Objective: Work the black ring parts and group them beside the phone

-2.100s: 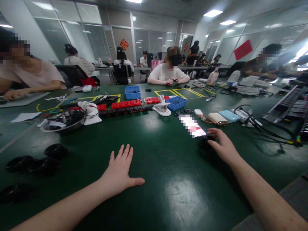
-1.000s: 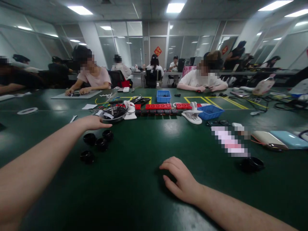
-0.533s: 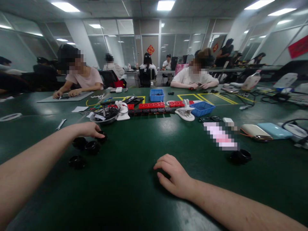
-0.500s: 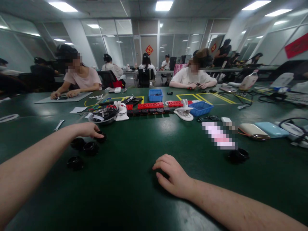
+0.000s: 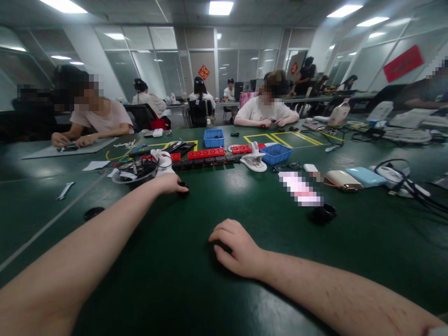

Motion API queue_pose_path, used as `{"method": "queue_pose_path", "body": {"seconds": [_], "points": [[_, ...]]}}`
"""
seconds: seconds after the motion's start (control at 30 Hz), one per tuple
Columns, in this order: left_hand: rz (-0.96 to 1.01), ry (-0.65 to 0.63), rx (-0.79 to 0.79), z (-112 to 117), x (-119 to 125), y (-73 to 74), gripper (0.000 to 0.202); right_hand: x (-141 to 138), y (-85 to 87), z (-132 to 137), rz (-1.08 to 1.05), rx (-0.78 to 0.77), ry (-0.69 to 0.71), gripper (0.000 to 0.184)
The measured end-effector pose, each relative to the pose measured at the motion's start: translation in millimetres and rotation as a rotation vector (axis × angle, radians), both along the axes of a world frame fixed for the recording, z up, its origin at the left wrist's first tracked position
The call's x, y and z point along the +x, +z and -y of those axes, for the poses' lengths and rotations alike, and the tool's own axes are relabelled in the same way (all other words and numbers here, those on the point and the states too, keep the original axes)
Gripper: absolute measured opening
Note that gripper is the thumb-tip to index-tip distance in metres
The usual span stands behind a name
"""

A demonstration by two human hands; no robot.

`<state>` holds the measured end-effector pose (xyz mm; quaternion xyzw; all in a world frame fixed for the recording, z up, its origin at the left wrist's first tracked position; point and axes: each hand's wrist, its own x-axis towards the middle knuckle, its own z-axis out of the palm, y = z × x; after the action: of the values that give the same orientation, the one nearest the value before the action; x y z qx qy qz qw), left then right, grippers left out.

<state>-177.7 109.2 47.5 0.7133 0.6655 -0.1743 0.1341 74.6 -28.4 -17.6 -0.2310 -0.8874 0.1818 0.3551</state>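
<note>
My left hand (image 5: pixel 170 183) reaches far out over the green table (image 5: pixel 182 280), its fingers closed on a small black round cap (image 5: pixel 183 188). It is just in front of a clear bowl of cables (image 5: pixel 134 171). My right hand (image 5: pixel 238 248) rests near the table's middle with its fingers curled under; whatever may be beneath them is hidden in shadow. Another black round cap (image 5: pixel 324 213) lies to the right of it, beside a phone (image 5: pixel 299 188). One more black cap (image 5: pixel 94 213) lies left of my forearm.
Red power strips (image 5: pixel 206 153), two blue baskets (image 5: pixel 214 138) (image 5: pixel 276 153) and a white clamp (image 5: pixel 254 161) line the table's middle. Power banks (image 5: pixel 343 180) and cables (image 5: pixel 409 186) lie at right, a wrench (image 5: pixel 65 190) at left. People sit working across the table.
My left hand has moved right from the cluster of black caps, taking one cap along to a spot before the bowl. The right hand stays curled on the table. The view has turned right.
</note>
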Motion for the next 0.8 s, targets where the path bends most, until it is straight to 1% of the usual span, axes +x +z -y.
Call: {"method": "queue_pose_path", "body": {"seconds": [0.07, 0.13, 0.27, 0.33, 0.43, 0.47, 0.53, 0.6, 0.67, 0.73, 0.8], "points": [[0.019, -0.049, 0.016, -0.8, 24.6, -1.4, 0.025, 3.1, 0.3, -3.4, -0.036, 0.002, -0.069, 0.020], [0.052, -0.096, 0.029, 2.7, 46.9, -1.8, 0.025, 7.2, -1.3, -10.9, -0.084, -0.002, -0.168, 0.025], [0.146, -0.192, 0.046, 21.0, 84.7, -0.5, 0.024, 14.6, -8.8, -34.3, -0.138, -0.011, -0.337, 0.038], [0.205, -0.245, 0.053, 32.6, 100.6, -0.1, 0.025, 16.7, -12.6, -44.6, -0.115, -0.012, -0.356, 0.048], [0.284, -0.292, 0.090, 46.9, 118.1, -3.0, 0.038, 18.2, -15.9, -52.8, -0.041, -0.018, -0.301, 0.059], [0.301, -0.291, 0.108, 50.2, 121.9, -5.3, 0.041, 18.3, -16.4, -53.8, -0.021, -0.021, -0.282, 0.060], [0.331, -0.281, 0.130, 54.9, 127.0, -11.9, 0.046, 18.1, -16.7, -54.5, -0.001, -0.026, -0.270, 0.054], [0.361, -0.275, 0.122, 58.9, 129.3, -19.1, 0.046, 17.5, -16.6, -54.6, 0.002, -0.032, -0.279, 0.042], [0.385, -0.280, 0.092, 63.4, 127.5, -22.6, 0.045, 16.8, -16.4, -54.6, 0.007, -0.039, -0.283, 0.031], [0.397, -0.284, 0.067, 68.8, 118.2, -17.4, 0.046, 16.5, -16.3, -54.8, 0.017, -0.047, -0.285, 0.024], [0.400, -0.263, 0.075, 74.1, 96.9, -1.2, 0.052, 16.8, -16.7, -55.2, 0.022, -0.052, -0.297, 0.021]]}}
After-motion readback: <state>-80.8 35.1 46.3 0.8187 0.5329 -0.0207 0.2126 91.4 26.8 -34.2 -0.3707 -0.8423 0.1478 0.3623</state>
